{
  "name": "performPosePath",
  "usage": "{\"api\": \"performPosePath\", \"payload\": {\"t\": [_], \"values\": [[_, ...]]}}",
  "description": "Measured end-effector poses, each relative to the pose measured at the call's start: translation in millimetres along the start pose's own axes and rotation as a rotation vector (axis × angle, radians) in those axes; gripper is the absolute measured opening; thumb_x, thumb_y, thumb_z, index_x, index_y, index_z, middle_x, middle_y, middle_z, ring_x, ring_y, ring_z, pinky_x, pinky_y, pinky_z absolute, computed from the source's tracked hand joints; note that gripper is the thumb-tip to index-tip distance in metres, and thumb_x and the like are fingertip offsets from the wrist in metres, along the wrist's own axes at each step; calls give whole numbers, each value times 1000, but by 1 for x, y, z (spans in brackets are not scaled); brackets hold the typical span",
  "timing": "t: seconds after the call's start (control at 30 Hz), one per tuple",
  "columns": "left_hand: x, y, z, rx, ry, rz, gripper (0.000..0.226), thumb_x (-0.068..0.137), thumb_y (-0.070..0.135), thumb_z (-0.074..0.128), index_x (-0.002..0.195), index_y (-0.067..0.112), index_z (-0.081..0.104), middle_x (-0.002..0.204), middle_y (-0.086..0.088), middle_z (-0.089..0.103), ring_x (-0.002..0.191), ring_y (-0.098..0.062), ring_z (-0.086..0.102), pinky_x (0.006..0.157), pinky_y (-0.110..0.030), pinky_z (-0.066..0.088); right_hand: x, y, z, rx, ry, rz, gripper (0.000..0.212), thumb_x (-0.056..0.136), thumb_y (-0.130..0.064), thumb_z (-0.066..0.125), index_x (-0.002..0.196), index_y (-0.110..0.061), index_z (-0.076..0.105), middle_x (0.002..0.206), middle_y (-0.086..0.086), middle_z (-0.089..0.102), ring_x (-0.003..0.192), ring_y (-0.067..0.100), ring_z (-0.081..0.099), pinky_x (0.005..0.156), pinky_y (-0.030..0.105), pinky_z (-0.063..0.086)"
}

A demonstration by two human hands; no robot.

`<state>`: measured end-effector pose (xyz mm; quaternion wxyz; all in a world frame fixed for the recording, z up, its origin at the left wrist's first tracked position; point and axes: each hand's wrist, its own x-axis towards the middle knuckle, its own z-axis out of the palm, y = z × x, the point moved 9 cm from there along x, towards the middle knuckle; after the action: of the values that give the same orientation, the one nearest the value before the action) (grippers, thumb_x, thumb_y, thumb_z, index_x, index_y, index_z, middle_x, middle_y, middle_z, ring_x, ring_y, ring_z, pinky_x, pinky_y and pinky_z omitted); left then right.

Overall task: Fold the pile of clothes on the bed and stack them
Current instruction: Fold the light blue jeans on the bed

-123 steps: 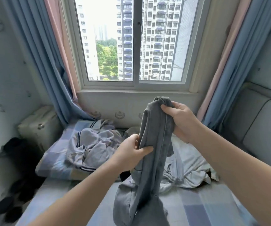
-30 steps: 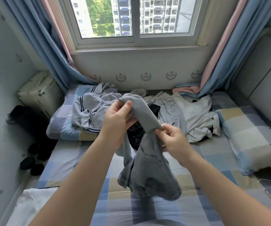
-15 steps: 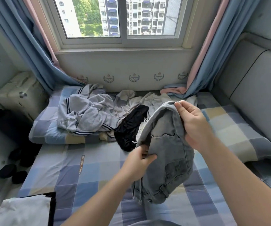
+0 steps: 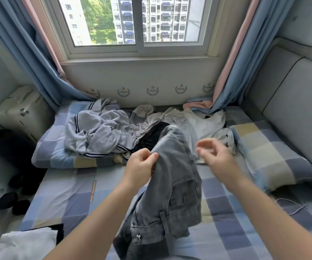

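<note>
Grey jeans point(image 4: 174, 186) hang folded above the checked bed sheet point(image 4: 65, 199), their waistband and button at the bottom. My left hand point(image 4: 140, 167) pinches the jeans' left edge near the top. My right hand point(image 4: 215, 156) is blurred just right of the jeans, fingers loosely curled, holding nothing. Behind lies the pile of clothes: a grey striped top point(image 4: 97, 134), a black garment point(image 4: 151, 137) and white shirts point(image 4: 205, 124).
Checked pillows lie at the left point(image 4: 48, 154) and right point(image 4: 269, 154). A folded white item point(image 4: 24, 243) sits at the near left corner. A grey padded headboard point(image 4: 292, 102) runs along the right. Curtains and a window stand behind.
My right hand has let go of the jeans' top and moved off to the right. My left hand has risen along the left edge. The jeans now hang lower.
</note>
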<state>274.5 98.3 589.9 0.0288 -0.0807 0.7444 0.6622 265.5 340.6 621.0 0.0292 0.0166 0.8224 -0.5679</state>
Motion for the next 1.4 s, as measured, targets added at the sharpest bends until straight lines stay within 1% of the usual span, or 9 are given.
{"api": "performPosePath", "payload": {"t": [0.17,0.37,0.5,0.67,0.8,0.93,1.07,1.2,1.4], "values": [[-3,43,-7,-244,76,-5,20,99,8,62,81,4,53,75,-18,55,69,-27,58,61,-37,58,-43,12,97,-41,-437,134,58,79,-55,77,126,-37,48,120,-21,59,109,-1,60,88,27,56],[-6,69,-16,-303,129,68,24,99,9,60,77,4,53,74,-19,65,69,-22,69,61,-28,58,-16,-8,103,-130,-174,-49,13,92,-35,64,97,-24,65,90,-5,71,88,15,66,81,41,55],[4,62,-40,-311,170,56,14,100,10,60,90,0,61,91,-17,74,87,-25,74,73,-28,60,-5,-34,95,39,-274,-38,40,85,-43,58,97,-5,62,79,10,60,72,24,52,67,43,41],[-10,34,-18,-30,-82,-6,23,93,13,70,115,11,66,102,-3,71,82,-1,67,68,-14,50,8,-58,60,339,-194,74,22,103,-19,54,107,-1,67,103,22,71,88,29,65,86,45,54],[-29,-5,12,-9,-299,-62,38,89,25,76,123,19,59,117,-1,69,100,-6,69,81,-22,56,10,-55,45,594,-172,169,21,103,-20,52,108,-5,65,93,16,75,77,25,72,70,35,62],[-25,-20,11,204,-224,-5,40,72,58,75,92,26,62,84,10,68,79,-11,65,77,-42,55,6,-42,47,662,-196,227,25,101,-24,52,109,-5,66,98,18,75,80,27,74,66,34,61],[-24,-10,13,312,-152,168,39,91,40,66,70,20,40,60,15,37,59,-7,35,58,-29,31,10,-30,38,625,-176,241,28,102,-26,53,114,-5,65,101,17,75,82,26,74,66,34,61],[-15,7,-3,118,-64,157,35,93,24,64,66,16,43,60,9,36,60,-9,34,58,-32,27,24,-12,5,370,-19,188,22,100,-22,59,119,-11,60,117,19,68,88,19,68,75,35,57],[-7,-11,-48,-651,398,-288,21,102,18,56,84,9,64,93,-11,69,90,-25,65,84,-36,52,2,6,7,-18,-68,197,48,93,-46,64,132,-23,48,133,2,56,117,18,55,88,34,46]]}}
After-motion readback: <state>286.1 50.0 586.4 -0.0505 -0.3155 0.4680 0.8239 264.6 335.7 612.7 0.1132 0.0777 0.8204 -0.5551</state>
